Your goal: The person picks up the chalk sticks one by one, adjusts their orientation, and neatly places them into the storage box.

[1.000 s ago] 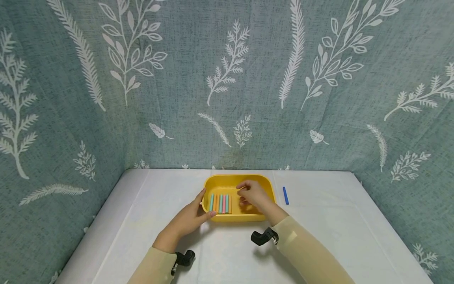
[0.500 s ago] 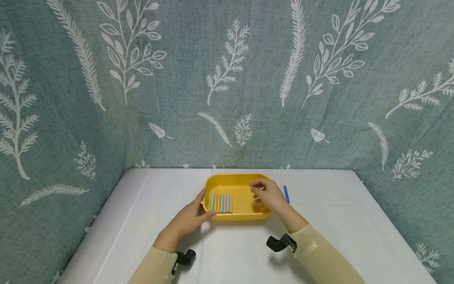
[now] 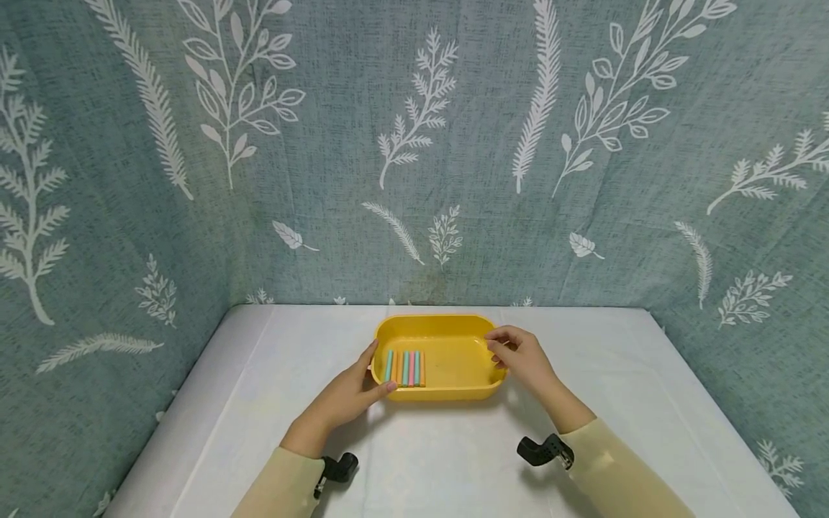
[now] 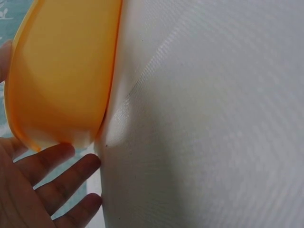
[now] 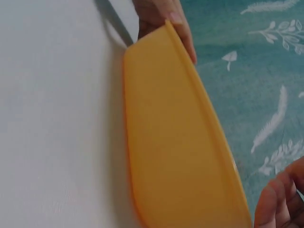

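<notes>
My left hand [image 3: 345, 400] holds the left end of a shallow yellow tray [image 3: 453, 394], its thumb on the near rim. In the left wrist view, several spread fingers [image 4: 61, 183] lie at the tray's end. Inside the tray, a row of several pastel chalk sticks [image 3: 406, 368] in green, orange and pink lies side by side at the left. Over the tray's right rim is my right hand [image 3: 526, 361], its fingers loosely bent with nothing visible between them. The blue stick seen earlier beside the tray is out of sight, apparently behind this hand.
A white cloth [image 3: 414, 460] covers the table under the tray. Patterned green fabric [image 3: 324, 144] hangs at the back and both sides. Each wrist carries a black camera mount [image 3: 545, 450].
My right hand has moved right, from over the tray's inside to its right rim, and now covers the blue stick's place. The left hand, tray and chalk row stay nearly still.
</notes>
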Demonstrator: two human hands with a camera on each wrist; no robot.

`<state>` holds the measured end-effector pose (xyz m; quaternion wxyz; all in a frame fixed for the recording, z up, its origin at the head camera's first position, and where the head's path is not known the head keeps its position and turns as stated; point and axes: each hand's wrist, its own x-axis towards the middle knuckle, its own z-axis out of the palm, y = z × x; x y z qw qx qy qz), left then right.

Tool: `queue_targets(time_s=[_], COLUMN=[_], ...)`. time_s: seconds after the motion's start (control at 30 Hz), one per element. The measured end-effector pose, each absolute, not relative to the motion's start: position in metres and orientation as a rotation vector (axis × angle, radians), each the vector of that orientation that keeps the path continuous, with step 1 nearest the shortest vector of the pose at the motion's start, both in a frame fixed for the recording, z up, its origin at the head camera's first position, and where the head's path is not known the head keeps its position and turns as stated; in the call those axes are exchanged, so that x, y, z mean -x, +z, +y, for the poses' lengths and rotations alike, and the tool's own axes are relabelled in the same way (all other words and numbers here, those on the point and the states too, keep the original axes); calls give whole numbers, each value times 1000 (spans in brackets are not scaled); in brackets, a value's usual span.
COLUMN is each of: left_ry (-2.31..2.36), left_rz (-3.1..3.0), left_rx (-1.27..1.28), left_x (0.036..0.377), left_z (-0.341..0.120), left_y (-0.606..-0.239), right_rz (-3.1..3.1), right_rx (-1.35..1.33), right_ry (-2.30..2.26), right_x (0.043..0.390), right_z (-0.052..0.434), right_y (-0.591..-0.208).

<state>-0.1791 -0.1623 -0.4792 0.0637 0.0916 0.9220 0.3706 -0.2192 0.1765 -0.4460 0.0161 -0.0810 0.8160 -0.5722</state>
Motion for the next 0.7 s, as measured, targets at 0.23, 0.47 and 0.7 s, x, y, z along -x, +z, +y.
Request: queue_targets(time_s=[0.23,0.47,0.7], left_ry=[1122,1115,1115], left_rz=[2776,2772,2773], left_rx=[-263,-251,-248], left_x=[179,179,180], left_z=[-160,-161,-161], left_y=[-477,-478,-479], right_rz=[2577,2628,2664], right_rx=[181,120,21], right_ry=[-1819,-1829,-1753], right_x=[222,227,238], right_z=[199,219,237], right_y=[-452,-464,-474])
